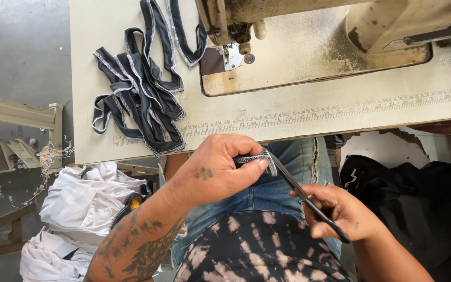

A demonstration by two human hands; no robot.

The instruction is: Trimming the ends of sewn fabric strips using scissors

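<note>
Nearest to us in the head view, our black-and-cream blotched tie-dye shirt (257, 250) fills the bottom edge, with our blue denim jeans (288, 177) showing just beyond it. Above the lap, our left hand (212, 169) is curled shut around a short dark grey fabric strip with white overlock stitching (254, 158), thumb pressing it against the fingers so that only its end sticks out to the right. Our right hand (340, 211) is wrapped around the handles of a pair of black metal scissors (301, 193); the blades slant up and to the left, and their tip meets the protruding end of the strip. How far the blades are parted we cannot tell.

Beyond the hands lies the cream, worn sewing table (340, 99), with a printed ruler running along its near edge. On its left part a loose heap of matching dark grey strips with white edging (139, 89) spreads out, one end trailing up towards the presser foot of the beige, grimy sewing machine (298, 26). Nothing lies between our hands and the table edge.

To the left, below the table, a pile of white garments (79, 198) rests beside a wooden frame. To the right, black cloth (413, 193) is bundled near our knee.
</note>
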